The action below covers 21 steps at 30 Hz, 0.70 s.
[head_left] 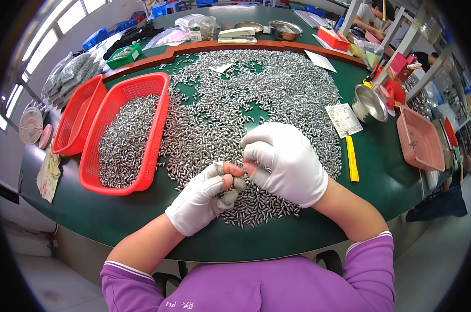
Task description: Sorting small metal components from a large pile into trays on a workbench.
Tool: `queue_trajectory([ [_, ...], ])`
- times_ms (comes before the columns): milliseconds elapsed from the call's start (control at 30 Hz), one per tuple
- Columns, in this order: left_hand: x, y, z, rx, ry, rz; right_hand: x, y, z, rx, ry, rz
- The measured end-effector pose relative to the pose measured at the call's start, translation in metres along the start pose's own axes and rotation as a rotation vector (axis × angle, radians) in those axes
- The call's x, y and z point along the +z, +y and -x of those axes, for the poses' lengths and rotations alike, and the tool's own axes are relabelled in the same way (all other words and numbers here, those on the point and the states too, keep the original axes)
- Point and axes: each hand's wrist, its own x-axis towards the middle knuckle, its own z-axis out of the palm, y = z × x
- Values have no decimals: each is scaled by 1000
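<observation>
A broad spread of small silver bullet-shaped metal parts [297,93] covers the middle of the green table [204,236]. Over its near side, my left hand [201,200] is closed, in a white glove with bare thumb and index tips pinched together. The glove's other fingertips are grey with dirt. Close to its right, my right hand [290,164], also gloved in white with a bare fingertip showing, is curled with its fingers closed toward the left one. Whatever small piece the fingertips hold is too hidden to make out.
Left stands a red plastic basket [165,104] heaped with the same parts, beside a second red basket [64,140]. A yellow-handled tool [352,161], a paper slip [344,119], a metal bowl [369,102] and a pink tray [420,138] lie right. A wooden rail [194,49] edges the back.
</observation>
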Motion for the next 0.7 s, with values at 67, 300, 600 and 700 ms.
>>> queue_trajectory([
  [67, 0, 0, 0, 6, -18, 6, 1, -4, -1, -54, -10, -32],
  [300, 3, -1, 1, 30, 1, -19, 7, -2, 7, 19, -71, -171],
  [600, 0, 0, 1, 26, 24, 6, 21, 20, 24, 208, -319, 158],
  [700, 1, 2, 1, 9, 35, 25, 23, 18, 24, 204, -334, 172],
])
